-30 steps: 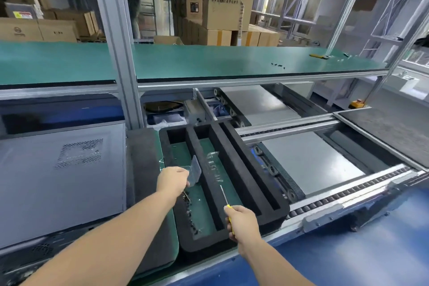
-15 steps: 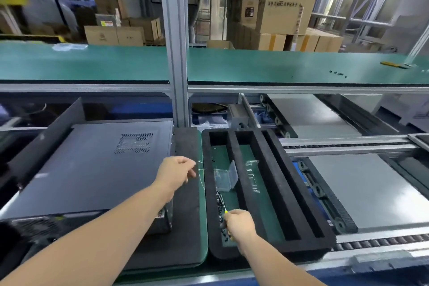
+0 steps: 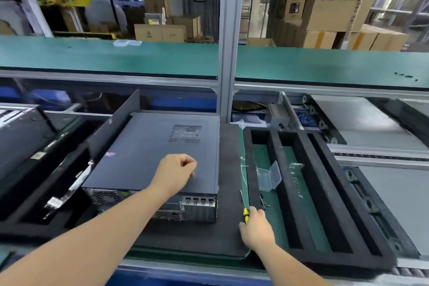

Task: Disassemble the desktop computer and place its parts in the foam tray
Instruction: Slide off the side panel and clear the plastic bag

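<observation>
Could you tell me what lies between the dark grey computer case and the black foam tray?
In the head view, a bare strip of black foam mat separates the dark grey computer case from the black foam tray.

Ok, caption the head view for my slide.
Left hand over the computer case, right hand gripping a screwdriver beside the foam tray.

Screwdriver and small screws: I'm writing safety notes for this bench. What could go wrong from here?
The right hand grips the screwdriver with its tip pointing up beside the foam tray; a careless swing might gouge the foam or knock the open clear plastic box. Loose screws lie in the tray outside that box and could scatter. The left hand hovers curled above the computer case, whose rear metal edges may nick fingers.
</observation>
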